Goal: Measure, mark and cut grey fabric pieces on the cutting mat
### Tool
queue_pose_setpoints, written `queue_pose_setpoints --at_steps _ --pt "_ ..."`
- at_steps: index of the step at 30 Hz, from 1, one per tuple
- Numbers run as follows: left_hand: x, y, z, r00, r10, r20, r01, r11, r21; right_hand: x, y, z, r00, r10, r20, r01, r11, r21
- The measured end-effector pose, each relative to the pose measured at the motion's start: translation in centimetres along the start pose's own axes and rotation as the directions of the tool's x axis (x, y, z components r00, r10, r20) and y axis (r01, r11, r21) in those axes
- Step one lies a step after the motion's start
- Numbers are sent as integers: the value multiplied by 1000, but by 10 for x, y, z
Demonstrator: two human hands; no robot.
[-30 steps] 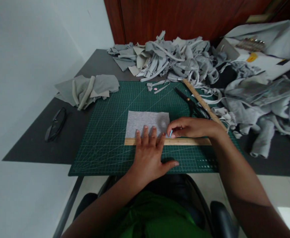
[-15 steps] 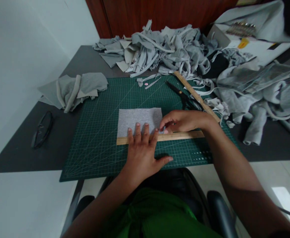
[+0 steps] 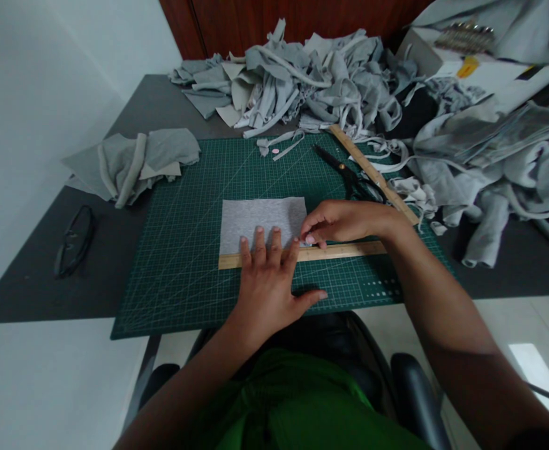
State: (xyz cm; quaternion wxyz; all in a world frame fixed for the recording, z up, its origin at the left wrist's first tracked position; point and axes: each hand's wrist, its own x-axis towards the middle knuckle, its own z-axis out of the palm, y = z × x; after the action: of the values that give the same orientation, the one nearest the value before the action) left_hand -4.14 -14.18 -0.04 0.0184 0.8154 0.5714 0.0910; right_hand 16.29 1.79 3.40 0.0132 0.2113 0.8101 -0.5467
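Note:
A rectangle of light grey fabric (image 3: 265, 212) lies flat on the green cutting mat (image 3: 181, 294). Along its near edge runs a wooden ruler (image 3: 344, 250). My left hand (image 3: 267, 281) is flat with fingers spread, pressing on the ruler and reaching onto the fabric. Close to the left index finger, my right hand (image 3: 344, 220) is bent over the fabric's lower right corner. Its fingertips are pinched together at the ruler's far edge; whatever is between them is too small and hidden to name.
Black scissors (image 3: 349, 178) lie beside a second wooden ruler (image 3: 372, 172) on the mat's right. A heap of grey fabric scraps (image 3: 297, 81) fills the back. More fabric (image 3: 504, 169) is piled at right, folded cloth (image 3: 134, 162) and glasses (image 3: 74, 240) at left.
The whole view has shifted slightly. My right hand's thumb and fingertips have moved a little by the ruler's edge; the left hand keeps its place on the ruler.

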Motion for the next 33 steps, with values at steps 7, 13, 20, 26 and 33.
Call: queue_pose_setpoints --at_steps 7,13,20,26,33 --pt "0 0 0 1000 9 3 -9 1000 19 3 1 0 1000 -2 -11 2 1000 1" --pt "0 0 -1 1000 12 -2 -12 999 43 4 0 1 1000 -2 -14 2 1000 5" --pt "0 -1 1 1000 19 -16 -18 999 49 3 -2 0 1000 25 -9 -25 999 27" --pt "0 -1 1 1000 19 -17 -18 999 42 4 -2 0 1000 20 -10 -19 999 44" --pt "0 -1 1 1000 14 -16 -13 999 38 4 -4 1 999 36 -22 -36 999 40"
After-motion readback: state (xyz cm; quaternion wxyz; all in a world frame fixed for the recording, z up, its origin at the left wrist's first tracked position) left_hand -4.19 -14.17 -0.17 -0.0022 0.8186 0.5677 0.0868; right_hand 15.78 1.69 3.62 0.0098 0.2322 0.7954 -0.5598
